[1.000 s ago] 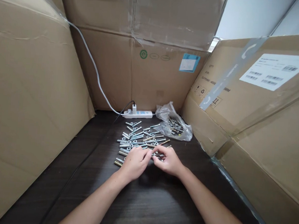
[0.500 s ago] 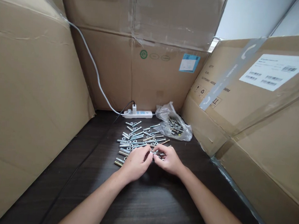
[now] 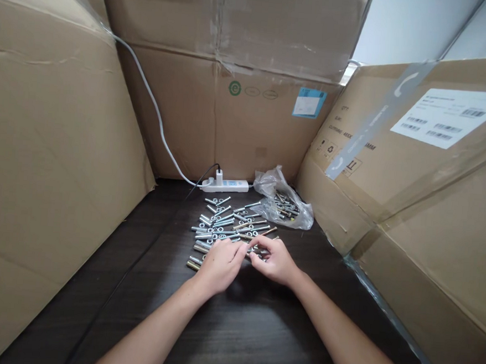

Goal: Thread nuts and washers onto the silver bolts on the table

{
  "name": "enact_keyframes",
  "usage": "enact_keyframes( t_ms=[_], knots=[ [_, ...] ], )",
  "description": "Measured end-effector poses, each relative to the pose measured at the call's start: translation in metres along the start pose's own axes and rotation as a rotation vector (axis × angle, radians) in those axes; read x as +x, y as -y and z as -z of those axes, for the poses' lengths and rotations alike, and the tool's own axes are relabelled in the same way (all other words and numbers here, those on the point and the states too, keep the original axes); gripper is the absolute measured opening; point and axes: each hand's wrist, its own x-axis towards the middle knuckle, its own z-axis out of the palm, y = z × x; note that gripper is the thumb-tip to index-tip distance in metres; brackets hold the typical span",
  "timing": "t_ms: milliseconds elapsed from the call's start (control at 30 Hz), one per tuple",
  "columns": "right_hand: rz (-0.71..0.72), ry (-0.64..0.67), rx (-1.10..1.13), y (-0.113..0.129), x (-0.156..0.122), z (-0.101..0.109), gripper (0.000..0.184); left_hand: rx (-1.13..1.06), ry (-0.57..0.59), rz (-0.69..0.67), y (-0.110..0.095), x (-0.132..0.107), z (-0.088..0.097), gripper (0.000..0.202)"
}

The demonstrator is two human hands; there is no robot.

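Note:
My left hand and my right hand meet over the near edge of a spread of metal hardware. The fingers of both are closed in a pinch, their tips nearly touching. A small shiny metal piece shows at the right fingertips, too small to name; whatever the left fingers hold is hidden. Just beyond the hands lie several bolts, sleeves and washers in loose rows. Left of my left hand, a brass-coloured sleeve rests on the dark table.
A clear plastic bag of bolts lies at the back right. Behind the hardware sits a white power strip with a plug and cables. Large cardboard boxes wall the table at left, back and right. A black cable crosses the left side.
My left thumb and fingers have drawn closer together, and the small metal piece between the hands shows less. Otherwise both hands stay in nearly the same place.

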Motion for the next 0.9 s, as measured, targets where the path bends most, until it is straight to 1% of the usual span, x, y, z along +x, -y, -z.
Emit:
enact_keyframes(
  t_ms=[167, 333, 433, 500, 567, 600, 700, 767, 833, 900],
  knots=[
    [-0.004, -0.007, 0.018, -0.0022, 0.0, -0.0003, 0.008, -0.086, -0.01, 0.003, -0.0056, -0.0027, 0.0037, 0.019],
    [-0.006, -0.001, 0.005, -0.0022, 0.0006, -0.0005, 0.009, -0.071, -0.009, -0.029, -0.0036, -0.0014, 0.0013, 0.026],
    [-0.005, -0.007, -0.006, -0.0033, 0.0004, 0.0003, 0.011, -0.075, -0.022, -0.011, -0.0005, -0.0001, -0.001, 0.028],
    [-0.007, -0.016, -0.006, -0.0046, 0.0002, 0.0008, 0.011, -0.126, -0.039, 0.017, 0.0006, 0.0008, -0.0021, 0.029],
    [-0.008, -0.029, -0.004, -0.0055, 0.0, 0.0011, 0.01, -0.285, -0.047, 0.077, 0.0004, 0.0019, -0.0028, 0.03],
    [-0.007, -0.038, -0.001, -0.0054, -0.0001, 0.0011, 0.011, -0.422, -0.036, 0.125, -0.0002, 0.0025, -0.003, 0.03],
    [-0.001, -0.07, 0.013, -0.0033, 0.0, 0.0012, 0.011, -0.963, 0.056, 0.304, -0.0028, 0.0039, -0.0028, 0.026],
    [0.004, -0.092, 0.026, -0.001, 0.0002, 0.0015, 0.011, -1.248, 0.123, 0.386, -0.0047, 0.004, -0.0025, 0.022],
    [0.015, -0.099, 0.035, 0.0009, 0.0006, 0.0021, 0.011, -1.393, 0.169, 0.436, -0.0062, 0.0036, -0.003, 0.02],
    [0.036, -0.089, 0.036, 0.0019, 0.0008, 0.0025, 0.012, -1.444, 0.201, 0.48, -0.0071, 0.0031, -0.0042, 0.022]
  ],
)
